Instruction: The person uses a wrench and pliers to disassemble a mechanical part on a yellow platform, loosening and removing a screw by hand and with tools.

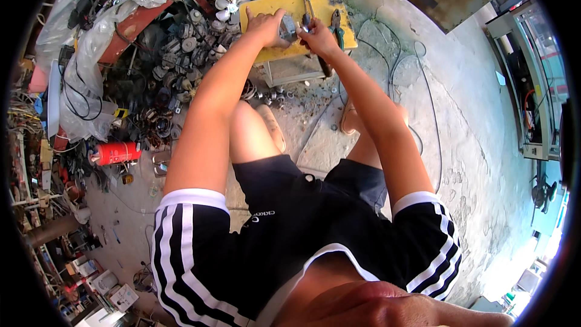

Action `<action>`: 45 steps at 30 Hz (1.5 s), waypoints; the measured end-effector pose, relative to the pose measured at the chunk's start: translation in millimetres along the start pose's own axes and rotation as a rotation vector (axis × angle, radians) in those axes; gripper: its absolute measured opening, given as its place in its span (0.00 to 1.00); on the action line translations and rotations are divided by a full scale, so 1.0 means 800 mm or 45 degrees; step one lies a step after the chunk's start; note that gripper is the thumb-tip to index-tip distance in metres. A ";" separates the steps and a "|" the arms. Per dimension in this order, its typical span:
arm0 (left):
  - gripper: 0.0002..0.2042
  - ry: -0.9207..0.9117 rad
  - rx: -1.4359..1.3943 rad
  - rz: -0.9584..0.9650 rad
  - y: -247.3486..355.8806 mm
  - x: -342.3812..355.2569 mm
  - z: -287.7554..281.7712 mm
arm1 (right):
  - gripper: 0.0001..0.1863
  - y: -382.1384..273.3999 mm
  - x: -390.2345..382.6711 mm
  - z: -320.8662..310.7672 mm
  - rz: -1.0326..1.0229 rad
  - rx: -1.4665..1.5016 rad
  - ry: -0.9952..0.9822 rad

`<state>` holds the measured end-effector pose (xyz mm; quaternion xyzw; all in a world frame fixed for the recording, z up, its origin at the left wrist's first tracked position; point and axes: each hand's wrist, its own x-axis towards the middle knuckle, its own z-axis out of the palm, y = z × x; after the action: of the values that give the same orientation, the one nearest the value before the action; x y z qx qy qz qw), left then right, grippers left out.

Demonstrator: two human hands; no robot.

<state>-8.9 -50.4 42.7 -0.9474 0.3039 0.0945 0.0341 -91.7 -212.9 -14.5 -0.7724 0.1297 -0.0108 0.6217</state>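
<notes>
Both my arms reach forward to a low yellow-topped stool (272,3). My left hand (265,29) is closed around a grey, round metal part (287,28), holding it on the stool top. Close by on the right, my right hand (318,39) has its fingers pinched together at the part's side. What lies in that pinch is too small to make out. A screwdriver-like tool (310,7) with a thin metal shaft lies just beyond the right hand. Pliers (336,23) with dark green handles rest to its right. A dark tool handle (325,66) sticks out below the right hand.
A heap of small motors and metal parts (187,45) covers the floor left of the stool. A red cylinder (117,152) lies nearer on the left. Black cable (436,115) loops across the concrete on the right. A metal-framed cabinet (521,79) stands at the far right.
</notes>
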 end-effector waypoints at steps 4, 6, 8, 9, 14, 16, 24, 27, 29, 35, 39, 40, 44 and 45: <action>0.54 0.094 0.039 0.038 -0.014 0.003 -0.004 | 0.23 -0.003 0.005 0.003 0.148 0.442 -0.226; 0.53 0.192 0.004 0.049 -0.011 -0.002 0.000 | 0.22 -0.005 0.003 0.003 0.157 0.489 -0.286; 0.51 0.392 -0.181 -0.062 -0.006 -0.013 0.011 | 0.22 -0.006 0.001 0.006 0.133 0.529 -0.306; 0.51 0.548 -0.299 -0.117 -0.005 -0.017 0.030 | 0.22 -0.005 -0.003 0.010 0.091 0.556 -0.284; 0.49 0.711 -0.634 -0.496 0.024 -0.046 0.104 | 0.20 -0.009 -0.012 0.031 0.040 0.600 -0.184; 0.46 0.680 -0.581 -0.501 0.028 -0.045 0.114 | 0.17 -0.012 -0.013 0.030 0.032 0.431 -0.223; 0.41 1.004 -0.612 -0.383 0.025 -0.012 0.115 | 0.21 -0.030 -0.027 0.022 0.098 0.586 -0.201; 0.41 1.020 -0.669 -0.326 0.024 -0.007 0.084 | 0.26 -0.046 -0.023 0.007 0.083 0.698 -0.150; 0.42 0.991 -0.764 -0.293 0.025 -0.010 0.063 | 0.26 -0.043 -0.010 0.005 0.101 0.808 -0.145; 0.39 0.922 -0.708 -0.139 0.020 0.009 0.066 | 0.27 -0.040 -0.006 0.003 0.040 0.502 -0.190; 0.37 0.990 -0.719 -0.167 0.028 0.014 0.075 | 0.27 -0.027 -0.002 0.005 -0.023 0.434 -0.165; 0.37 1.012 -0.677 -0.177 0.030 0.015 0.076 | 0.27 -0.026 -0.001 0.003 0.042 0.501 -0.142; 0.37 0.946 -0.754 -0.068 0.025 0.019 0.072 | 0.26 -0.028 0.006 -0.007 0.237 0.690 -0.108; 0.38 0.957 -0.731 -0.061 0.025 0.020 0.073 | 0.26 -0.026 0.009 -0.009 0.273 0.717 -0.113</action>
<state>-17.3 -68.6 -17.8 -0.8938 0.2348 -0.1755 -0.3394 -82.0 -217.5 6.5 -0.5514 0.1752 0.0530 0.8139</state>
